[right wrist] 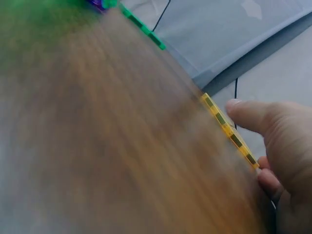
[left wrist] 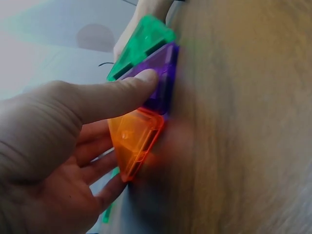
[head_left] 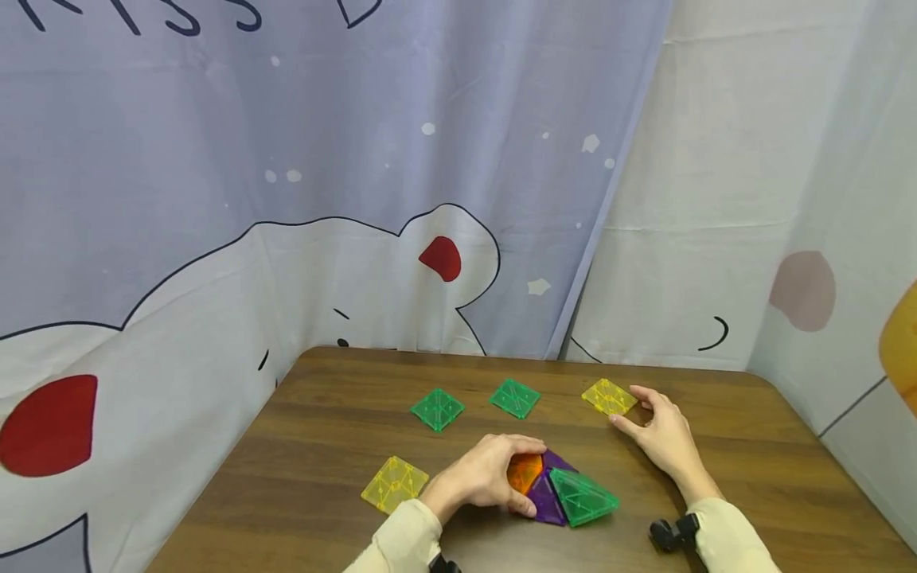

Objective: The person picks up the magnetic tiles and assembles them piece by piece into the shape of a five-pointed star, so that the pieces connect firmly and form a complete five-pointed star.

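Note:
In the head view my left hand (head_left: 487,471) spans a flat cluster of see-through magnetic tiles. The cluster joins an orange tile (head_left: 524,471), purple triangle tiles (head_left: 548,501) and a green triangle tile (head_left: 583,497). My left thumb presses a purple tile (left wrist: 163,80) in the left wrist view, while a fingertip meets the far corner of the orange tile (left wrist: 134,136). At the back right, my right hand (head_left: 662,434) reaches around a yellow square tile (head_left: 609,396), index finger and thumb spread at its near corners. The right wrist view shows this yellow tile (right wrist: 229,129) edge-on, lying flat.
Two green square tiles (head_left: 438,409) (head_left: 514,398) lie toward the back of the wooden table (head_left: 322,414). Another yellow square tile (head_left: 394,484) is left of my left hand. Printed curtains (head_left: 401,159) hang behind the table.

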### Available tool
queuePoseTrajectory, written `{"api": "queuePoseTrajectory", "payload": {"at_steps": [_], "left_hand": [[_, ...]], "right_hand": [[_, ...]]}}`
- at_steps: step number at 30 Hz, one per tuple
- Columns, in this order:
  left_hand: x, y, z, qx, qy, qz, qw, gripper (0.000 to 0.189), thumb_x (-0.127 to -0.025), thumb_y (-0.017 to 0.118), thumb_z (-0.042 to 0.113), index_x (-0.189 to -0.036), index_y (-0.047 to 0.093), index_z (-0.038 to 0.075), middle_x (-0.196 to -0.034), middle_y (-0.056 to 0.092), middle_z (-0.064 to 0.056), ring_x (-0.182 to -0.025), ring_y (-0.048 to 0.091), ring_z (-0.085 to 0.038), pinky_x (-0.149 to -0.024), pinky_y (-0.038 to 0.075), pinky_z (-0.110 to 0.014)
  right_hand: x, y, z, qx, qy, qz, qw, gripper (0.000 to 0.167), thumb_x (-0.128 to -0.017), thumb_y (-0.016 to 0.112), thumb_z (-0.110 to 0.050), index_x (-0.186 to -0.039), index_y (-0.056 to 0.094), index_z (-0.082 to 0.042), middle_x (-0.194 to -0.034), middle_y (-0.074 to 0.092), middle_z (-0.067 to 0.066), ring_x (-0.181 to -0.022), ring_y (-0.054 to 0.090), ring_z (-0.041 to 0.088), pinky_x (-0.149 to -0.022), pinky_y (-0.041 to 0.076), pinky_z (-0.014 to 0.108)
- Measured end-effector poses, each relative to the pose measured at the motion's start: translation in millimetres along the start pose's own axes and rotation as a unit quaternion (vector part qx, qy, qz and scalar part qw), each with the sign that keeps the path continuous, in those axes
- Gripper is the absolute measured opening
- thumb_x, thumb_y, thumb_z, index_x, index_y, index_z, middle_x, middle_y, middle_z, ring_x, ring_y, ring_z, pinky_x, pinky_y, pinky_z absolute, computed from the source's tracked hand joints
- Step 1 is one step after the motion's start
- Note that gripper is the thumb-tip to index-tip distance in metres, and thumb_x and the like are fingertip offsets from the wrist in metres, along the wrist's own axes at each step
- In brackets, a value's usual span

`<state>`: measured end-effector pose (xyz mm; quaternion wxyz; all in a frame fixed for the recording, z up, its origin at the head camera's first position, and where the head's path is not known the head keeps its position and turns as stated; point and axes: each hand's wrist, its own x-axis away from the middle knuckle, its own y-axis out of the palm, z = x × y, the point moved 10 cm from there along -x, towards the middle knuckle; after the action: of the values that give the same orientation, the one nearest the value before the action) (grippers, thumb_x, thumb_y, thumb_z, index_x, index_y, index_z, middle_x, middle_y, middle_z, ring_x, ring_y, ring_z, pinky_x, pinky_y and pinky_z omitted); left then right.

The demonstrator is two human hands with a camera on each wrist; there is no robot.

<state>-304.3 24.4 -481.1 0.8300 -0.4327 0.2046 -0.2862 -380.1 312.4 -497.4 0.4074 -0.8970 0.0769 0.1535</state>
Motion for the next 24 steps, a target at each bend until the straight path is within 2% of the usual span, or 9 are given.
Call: {"api": "queuePoseTrajectory", "payload": {"at_steps": [3,6,11,16,19,22,24], "left_hand": [[0.0,-0.2,1.4,0.002,0.018,-0.015,0.9997,0.090,-0.073,0.108,0.030,-0.154,0.068,0.019,-0.157,0.066,0.009,-0.145,0.058,-0.010,-0.122,0.043,-0.029],[0.0,0.5,4.1,0.008,0.038,-0.026,0.9989,0.090,-0.073,0.108,0.029,-0.153,0.069,0.019,-0.156,0.066,0.009,-0.145,0.058,-0.008,-0.120,0.043,-0.025],[0.4,0.6,6.6,0.012,0.053,-0.032,0.9980,0.090,-0.072,0.109,0.030,-0.152,0.069,0.019,-0.157,0.066,0.009,-0.146,0.057,-0.008,-0.120,0.043,-0.025],[2.4,-1.8,5.7,0.018,0.049,-0.033,0.9981,0.087,-0.072,0.109,0.031,-0.150,0.071,0.021,-0.155,0.067,0.009,-0.144,0.058,-0.008,-0.119,0.044,-0.026],[2.6,-3.2,4.3,0.041,0.042,-0.030,0.9978,0.077,-0.078,0.105,0.034,-0.147,0.073,0.021,-0.149,0.071,0.009,-0.137,0.062,-0.006,-0.115,0.048,-0.026],[-1.3,-3.8,1.4,0.089,0.026,-0.017,0.9956,0.059,-0.091,0.096,0.037,-0.143,0.076,0.018,-0.139,0.077,0.008,-0.127,0.067,-0.003,-0.110,0.053,-0.024],[-6.0,-5.2,-0.1,0.117,0.019,0.001,0.9930,0.047,-0.098,0.089,0.036,-0.139,0.077,0.015,-0.131,0.080,0.006,-0.119,0.071,-0.002,-0.104,0.057,-0.024]], "right_hand": [[-6.2,6.3,-2.3,0.021,-0.011,-0.010,0.9997,0.087,-0.093,0.092,-0.046,-0.154,0.057,0.005,-0.148,0.061,0.034,-0.130,0.052,0.050,-0.107,0.043,0.067],[-9.7,9.4,-2.9,0.031,-0.013,-0.012,0.9994,0.088,-0.093,0.092,-0.045,-0.153,0.057,0.008,-0.149,0.058,0.036,-0.131,0.046,0.054,-0.108,0.040,0.068],[-9.9,9.3,-2.5,0.034,-0.013,-0.001,0.9993,0.081,-0.094,0.092,-0.040,-0.149,0.060,0.010,-0.147,0.056,0.037,-0.129,0.044,0.055,-0.108,0.039,0.068],[-5.5,10.0,-4.9,0.029,-0.022,0.004,0.9993,0.075,-0.094,0.092,-0.038,-0.146,0.063,0.008,-0.141,0.062,0.032,-0.120,0.053,0.046,-0.100,0.043,0.060],[-2.2,10.9,-6.2,0.020,-0.028,-0.015,0.9993,0.075,-0.094,0.092,-0.039,-0.149,0.063,0.003,-0.142,0.064,0.028,-0.119,0.057,0.041,-0.098,0.045,0.057],[1.1,11.1,-11.6,0.001,-0.057,-0.059,0.9966,0.072,-0.097,0.090,-0.036,-0.154,0.061,-0.002,-0.150,0.063,0.024,-0.126,0.055,0.040,-0.104,0.046,0.063],[3.8,11.2,-16.6,-0.018,-0.086,-0.097,0.9914,0.070,-0.100,0.087,-0.031,-0.158,0.059,-0.006,-0.156,0.061,0.021,-0.132,0.051,0.040,-0.106,0.044,0.068]]}}
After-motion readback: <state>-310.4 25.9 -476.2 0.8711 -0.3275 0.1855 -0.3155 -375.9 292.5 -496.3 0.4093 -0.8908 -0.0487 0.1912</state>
